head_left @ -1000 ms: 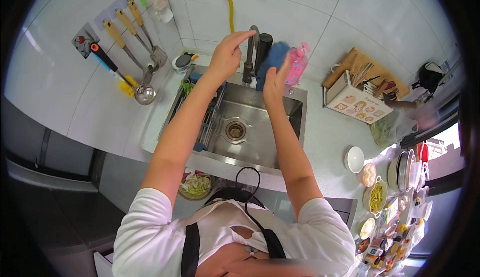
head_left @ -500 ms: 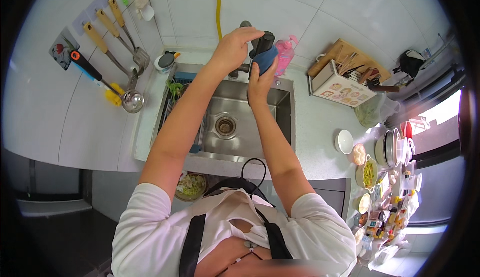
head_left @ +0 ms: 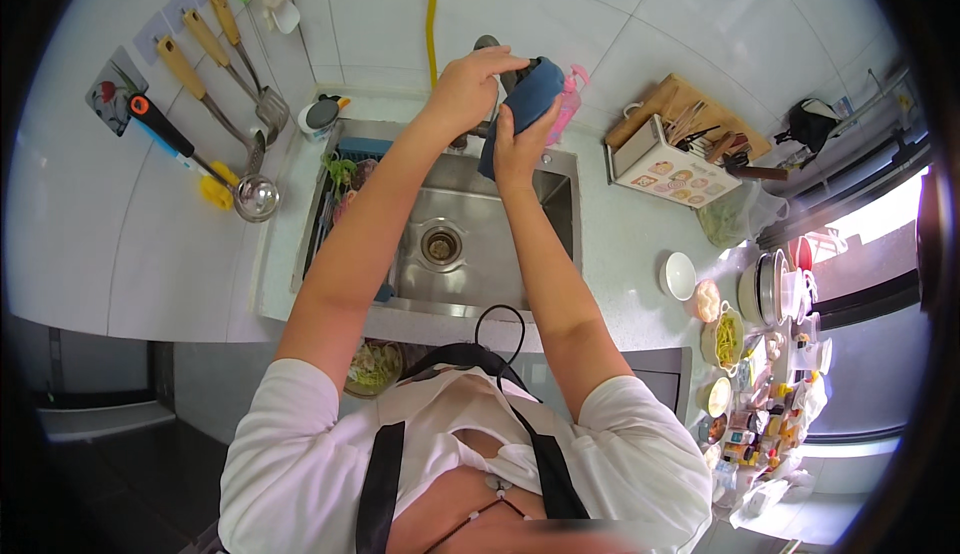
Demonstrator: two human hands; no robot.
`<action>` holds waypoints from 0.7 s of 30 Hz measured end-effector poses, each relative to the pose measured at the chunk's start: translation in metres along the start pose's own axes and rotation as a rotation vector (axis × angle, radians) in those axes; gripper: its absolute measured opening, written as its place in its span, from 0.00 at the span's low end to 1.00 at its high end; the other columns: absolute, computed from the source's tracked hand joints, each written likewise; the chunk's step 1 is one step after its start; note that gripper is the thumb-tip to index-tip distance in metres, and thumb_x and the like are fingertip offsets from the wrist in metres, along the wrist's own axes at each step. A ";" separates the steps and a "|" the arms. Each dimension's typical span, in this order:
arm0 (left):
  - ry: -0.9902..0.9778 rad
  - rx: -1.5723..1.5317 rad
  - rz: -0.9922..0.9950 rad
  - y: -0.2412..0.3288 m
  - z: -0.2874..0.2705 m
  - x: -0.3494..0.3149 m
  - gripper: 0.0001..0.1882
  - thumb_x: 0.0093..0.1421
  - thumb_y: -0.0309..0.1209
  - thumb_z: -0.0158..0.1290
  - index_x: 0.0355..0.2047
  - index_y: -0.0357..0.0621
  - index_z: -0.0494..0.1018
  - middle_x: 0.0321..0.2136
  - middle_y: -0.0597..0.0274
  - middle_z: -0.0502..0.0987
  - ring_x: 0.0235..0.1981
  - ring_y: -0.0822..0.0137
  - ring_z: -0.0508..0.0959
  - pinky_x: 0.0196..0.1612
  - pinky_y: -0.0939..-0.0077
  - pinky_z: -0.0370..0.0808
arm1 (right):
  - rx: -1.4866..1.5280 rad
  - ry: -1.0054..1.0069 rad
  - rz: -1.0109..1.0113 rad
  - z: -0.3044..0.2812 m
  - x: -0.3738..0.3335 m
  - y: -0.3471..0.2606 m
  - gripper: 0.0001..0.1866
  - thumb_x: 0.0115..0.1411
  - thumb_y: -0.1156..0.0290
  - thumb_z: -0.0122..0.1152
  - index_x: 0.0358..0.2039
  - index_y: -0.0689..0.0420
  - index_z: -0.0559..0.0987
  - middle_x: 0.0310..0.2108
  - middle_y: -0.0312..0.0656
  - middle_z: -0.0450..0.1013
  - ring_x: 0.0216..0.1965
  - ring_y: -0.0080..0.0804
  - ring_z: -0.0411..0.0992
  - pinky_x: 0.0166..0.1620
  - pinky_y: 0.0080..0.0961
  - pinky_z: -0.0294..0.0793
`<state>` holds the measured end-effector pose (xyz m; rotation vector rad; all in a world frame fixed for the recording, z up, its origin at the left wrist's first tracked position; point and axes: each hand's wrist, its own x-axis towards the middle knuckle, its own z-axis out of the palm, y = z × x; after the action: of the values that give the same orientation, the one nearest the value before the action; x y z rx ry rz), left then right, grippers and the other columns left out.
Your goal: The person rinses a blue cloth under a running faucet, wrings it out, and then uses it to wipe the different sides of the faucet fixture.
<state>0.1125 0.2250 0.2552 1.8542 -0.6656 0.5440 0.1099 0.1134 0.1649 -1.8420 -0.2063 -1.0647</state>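
Over the back of the steel sink [head_left: 455, 299], my right hand [head_left: 518, 149] is closed on a blue cloth [head_left: 532, 99]. The cloth is wrapped against the dark faucet [head_left: 510, 80], covering much of its upright end. My left hand [head_left: 468, 89] is at the faucet from the left, fingers bent round it and the index fingertip near its top. Part of that grip is hidden behind the hand. Just right of the cloth stands a pink pump bottle [head_left: 568, 104], partly covered by it.
Greens [head_left: 345, 172] lie in a rack at the sink's left side. Ladles and spatulas [head_left: 225, 84] hang on the left wall. A knife and chopstick holder [head_left: 670, 164] stands right, beyond a white bowl [head_left: 678, 276]. Several dishes line the right counter.
My right hand has shifted the blue cloth up over the faucet's dark end, which was bare before. The cloth now hangs lower along the faucet too. My left hand stays at the faucet.
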 end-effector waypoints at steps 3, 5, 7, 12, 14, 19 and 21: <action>0.041 -0.078 -0.045 0.000 0.004 0.003 0.21 0.48 0.17 0.36 0.37 0.47 0.74 0.43 0.48 0.70 0.45 0.54 0.70 0.49 0.73 0.65 | 0.030 0.000 -0.030 0.000 -0.004 0.007 0.40 0.50 0.68 0.57 0.56 0.67 0.46 0.54 0.58 0.50 0.55 0.49 0.53 0.55 0.34 0.53; 0.027 -0.096 -0.076 0.000 0.004 0.001 0.22 0.48 0.15 0.35 0.38 0.45 0.73 0.45 0.50 0.70 0.48 0.58 0.68 0.51 0.77 0.62 | 0.025 -0.015 -0.032 -0.002 -0.003 0.006 0.40 0.49 0.68 0.58 0.56 0.67 0.46 0.54 0.57 0.51 0.53 0.48 0.55 0.53 0.34 0.55; 0.028 -0.092 -0.085 -0.002 0.005 0.000 0.22 0.48 0.15 0.35 0.39 0.44 0.73 0.45 0.51 0.70 0.49 0.61 0.68 0.51 0.79 0.61 | 0.055 -0.037 -0.001 -0.004 -0.002 0.004 0.40 0.48 0.69 0.59 0.55 0.66 0.47 0.53 0.58 0.52 0.53 0.49 0.55 0.53 0.35 0.55; 0.047 -0.082 -0.088 -0.002 0.011 -0.001 0.21 0.48 0.16 0.35 0.39 0.44 0.73 0.41 0.56 0.73 0.42 0.68 0.72 0.44 0.82 0.66 | 0.094 -0.101 0.082 -0.010 0.003 0.014 0.40 0.44 0.70 0.62 0.54 0.63 0.52 0.50 0.56 0.58 0.51 0.45 0.59 0.52 0.34 0.58; 0.041 -0.088 -0.123 -0.003 0.007 -0.002 0.21 0.49 0.16 0.36 0.40 0.44 0.73 0.38 0.59 0.74 0.35 0.72 0.72 0.38 0.83 0.67 | 0.148 -0.340 0.186 -0.027 0.017 0.000 0.38 0.45 0.69 0.62 0.53 0.62 0.54 0.46 0.51 0.63 0.47 0.41 0.64 0.49 0.31 0.62; -0.014 -0.141 -0.222 0.010 0.009 -0.003 0.21 0.49 0.17 0.37 0.41 0.45 0.72 0.33 0.64 0.75 0.23 0.78 0.68 0.28 0.85 0.66 | 0.366 -0.518 0.363 -0.047 0.023 0.045 0.27 0.52 0.65 0.57 0.50 0.60 0.61 0.41 0.41 0.68 0.40 0.33 0.68 0.44 0.28 0.67; -0.001 -0.182 -0.240 0.009 0.009 -0.003 0.21 0.49 0.17 0.37 0.41 0.46 0.72 0.32 0.66 0.75 0.20 0.80 0.66 0.25 0.86 0.64 | 0.753 -0.387 0.675 -0.042 0.012 0.046 0.24 0.55 0.63 0.55 0.49 0.58 0.61 0.42 0.41 0.67 0.40 0.33 0.68 0.44 0.30 0.68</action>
<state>0.1049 0.2143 0.2558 1.7322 -0.4684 0.3153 0.1178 0.0519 0.1505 -1.2459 -0.1608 -0.1071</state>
